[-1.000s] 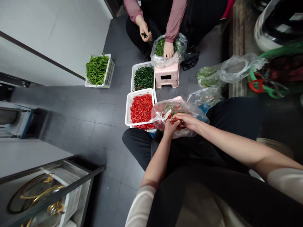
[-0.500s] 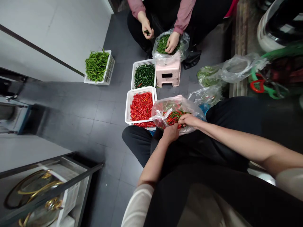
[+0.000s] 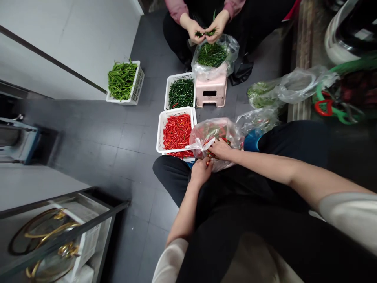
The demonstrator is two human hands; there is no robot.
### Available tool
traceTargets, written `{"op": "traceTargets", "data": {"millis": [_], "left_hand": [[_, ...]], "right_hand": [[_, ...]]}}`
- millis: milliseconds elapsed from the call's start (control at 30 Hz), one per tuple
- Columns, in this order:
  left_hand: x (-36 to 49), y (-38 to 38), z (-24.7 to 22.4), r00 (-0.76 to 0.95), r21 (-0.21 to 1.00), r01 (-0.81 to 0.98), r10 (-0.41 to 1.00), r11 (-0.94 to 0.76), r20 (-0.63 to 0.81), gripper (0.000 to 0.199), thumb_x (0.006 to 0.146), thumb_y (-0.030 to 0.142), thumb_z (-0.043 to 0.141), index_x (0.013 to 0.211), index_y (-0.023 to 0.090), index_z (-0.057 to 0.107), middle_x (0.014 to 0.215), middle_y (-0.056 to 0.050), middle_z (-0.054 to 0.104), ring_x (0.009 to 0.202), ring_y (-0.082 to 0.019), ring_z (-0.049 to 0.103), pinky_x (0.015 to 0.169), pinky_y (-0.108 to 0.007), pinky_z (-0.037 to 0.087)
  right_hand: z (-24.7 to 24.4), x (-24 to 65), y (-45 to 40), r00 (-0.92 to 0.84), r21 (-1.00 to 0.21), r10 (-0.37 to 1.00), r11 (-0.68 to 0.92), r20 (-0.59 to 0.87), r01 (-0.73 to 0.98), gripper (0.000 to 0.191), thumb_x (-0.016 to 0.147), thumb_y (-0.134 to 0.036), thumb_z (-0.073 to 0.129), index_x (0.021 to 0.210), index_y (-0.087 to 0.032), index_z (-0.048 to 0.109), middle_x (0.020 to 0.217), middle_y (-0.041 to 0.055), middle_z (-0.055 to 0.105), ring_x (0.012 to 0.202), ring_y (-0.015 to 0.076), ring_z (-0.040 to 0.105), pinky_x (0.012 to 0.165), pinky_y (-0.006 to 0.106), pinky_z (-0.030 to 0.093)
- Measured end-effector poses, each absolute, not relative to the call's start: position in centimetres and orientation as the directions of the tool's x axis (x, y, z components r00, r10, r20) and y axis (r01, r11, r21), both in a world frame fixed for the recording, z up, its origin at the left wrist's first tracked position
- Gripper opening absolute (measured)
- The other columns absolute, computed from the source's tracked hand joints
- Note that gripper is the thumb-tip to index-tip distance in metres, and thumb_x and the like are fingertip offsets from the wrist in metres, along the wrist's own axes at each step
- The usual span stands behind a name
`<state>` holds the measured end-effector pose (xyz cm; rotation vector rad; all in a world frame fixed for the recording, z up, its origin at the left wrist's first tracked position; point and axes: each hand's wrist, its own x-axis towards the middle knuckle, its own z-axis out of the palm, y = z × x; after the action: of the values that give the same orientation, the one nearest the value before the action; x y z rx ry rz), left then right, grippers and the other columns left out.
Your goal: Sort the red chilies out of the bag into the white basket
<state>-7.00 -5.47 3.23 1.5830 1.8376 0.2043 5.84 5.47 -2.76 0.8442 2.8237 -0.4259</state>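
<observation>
Close to my lap, a clear plastic bag (image 3: 215, 127) with a knotted white edge lies open, holding red chili peppers with green stems. My left hand (image 3: 202, 171) is closed at the bag's near edge, and a bit of red chili pepper (image 3: 208, 162) shows at its fingertips. Over the peppers inside the bag, my right hand (image 3: 221, 149) reaches in with fingers stretched out; its fingertips are partly hidden. Just left of the bag, a white basket (image 3: 160, 133) full of red chilies (image 3: 177, 131) sits stacked on another basket.
Beyond it stands a basket of dark green chilies (image 3: 181, 94). A co-worker's hands (image 3: 207, 32) hold green pieces over a bag of green chilies (image 3: 212, 55) on a pink stool (image 3: 211, 93). Light green peppers (image 3: 121, 81) fill a basket by the wall. Red-handled scissors (image 3: 324, 108) lie right.
My right hand has moved left, over the peppers in the bag. My left hand has shifted slightly left and down. The co-worker's hands have come together above their bag.
</observation>
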Motion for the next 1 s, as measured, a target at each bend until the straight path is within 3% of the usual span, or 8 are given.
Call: {"op": "traceTargets", "data": {"millis": [100, 233, 367, 500, 700, 800, 900, 1000], "left_hand": [[-7.3, -5.9, 3.7, -0.045, 0.719, 0.634, 0.942, 0.284, -0.333, 0.022, 0.089, 0.034, 0.042, 0.081, 0.02, 0.057, 0.069, -0.003, 0.06, 0.067, -0.014, 0.055, 0.064, -0.023, 0.037], [-6.7, -5.8, 3.6, -0.143, 0.885, 0.253, 0.919, 0.392, -0.366, 0.022, 0.088, 0.036, 0.042, 0.081, 0.018, 0.054, 0.06, 0.001, 0.054, 0.054, -0.009, 0.047, 0.055, -0.019, 0.035], [-4.7, -3.9, 2.7, -0.095, 0.826, -0.122, 0.822, 0.551, -0.562, 0.022, 0.08, 0.039, 0.054, 0.083, 0.016, 0.053, 0.056, 0.005, 0.045, 0.044, -0.005, 0.037, 0.043, -0.016, 0.025], [-2.8, -1.5, 1.8, -0.086, 0.708, -0.326, 0.726, 0.627, -0.682, 0.032, 0.071, 0.042, 0.065, 0.086, 0.016, 0.052, 0.053, 0.008, 0.037, 0.038, -0.002, 0.026, 0.038, -0.015, 0.015], [-1.7, 0.2, 1.6, -0.006, 0.743, -0.29, 0.776, 0.603, -0.631, 0.045, 0.064, 0.041, 0.074, 0.097, 0.015, 0.059, 0.063, 0.003, 0.054, 0.041, -0.002, 0.034, 0.039, -0.016, 0.019], [-1.5, 0.2, 1.4, 0.066, 0.766, -0.318, 0.819, 0.558, -0.57, 0.045, 0.061, 0.035, 0.076, 0.097, 0.014, 0.061, 0.075, -0.002, 0.061, 0.052, -0.004, 0.046, 0.044, -0.015, 0.028], [-2.0, -0.2, 1.0, 0.018, 0.77, -0.321, 0.816, 0.551, -0.577, 0.036, 0.059, 0.028, 0.076, 0.088, 0.013, 0.061, 0.067, 0.001, 0.059, 0.052, -0.004, 0.046, 0.047, -0.015, 0.031], [-2.7, -0.6, 0.9, -0.048, 0.716, -0.296, 0.739, 0.632, -0.672, 0.029, 0.063, 0.027, 0.072, 0.084, 0.012, 0.059, 0.061, 0.003, 0.055, 0.042, -0.002, 0.035, 0.042, -0.016, 0.025]], "right_hand": [[-4.1, 5.8, 6.7, -0.793, -0.323, 0.526, 0.726, -0.307, 0.607, 0.029, 0.084, -0.015, 0.048, 0.11, -0.015, 0.061, 0.108, 0.0164, 0.061, 0.099, 0.0273, 0.055, 0.083, 0.037, 0.041], [-4.0, 8.5, 9.5, -0.647, -0.534, 0.661, 0.413, -0.382, 0.737, 0.018, 0.082, -0.017, 0.052, 0.093, -0.015, 0.066, 0.091, 0.0102, 0.066, 0.084, 0.0228, 0.06, 0.073, 0.03, 0.043], [-2.5, 11.7, 10.6, -0.621, -0.837, 0.59, -0.191, -0.516, 0.513, 0.015, 0.078, -0.029, 0.06, 0.087, -0.017, 0.063, 0.07, 0.0014, 0.062, 0.059, 0.0134, 0.054, 0.053, 0.022, 0.04], [-1.0, 12.8, 9.7, -0.644, -0.744, 0.469, -0.621, -0.604, 0.245, 0.027, 0.065, -0.029, 0.071, 0.085, -0.015, 0.06, 0.062, -0.0005, 0.057, 0.048, 0.0085, 0.046, 0.042, 0.018, 0.032], [0.0, 11.7, 8.0, -0.673, -0.794, 0.531, -0.591, -0.516, 0.142, 0.03, 0.067, -0.034, 0.071, 0.083, -0.011, 0.062, 0.061, -0.0011, 0.056, 0.046, 0.006, 0.043, 0.041, 0.016, 0.03], [-0.1, 11.1, 7.6, -0.603, -0.841, 0.62, -0.512, -0.502, 0.173, 0.031, 0.072, -0.032, 0.067, 0.097, -0.014, 0.062, 0.071, 0.0008, 0.061, 0.055, 0.0095, 0.051, 0.047, 0.018, 0.038], [-0.3, 11.4, 7.5, -0.435, -0.82, 0.696, -0.459, -0.571, 0.343, 0.045, 0.079, -0.026, 0.06, 0.123, -0.019, 0.051, 0.073, 0.0007, 0.062, 0.057, 0.0135, 0.056, 0.052, 0.023, 0.045], [-0.4, 12.1, 7.2, -0.325, -0.746, 0.717, -0.402, -0.617, 0.531, 0.04, 0.084, -0.023, 0.053, 0.124, -0.02, 0.048, 0.063, -0.0012, 0.058, 0.044, 0.0118, 0.049, 0.043, 0.022, 0.04]]}}
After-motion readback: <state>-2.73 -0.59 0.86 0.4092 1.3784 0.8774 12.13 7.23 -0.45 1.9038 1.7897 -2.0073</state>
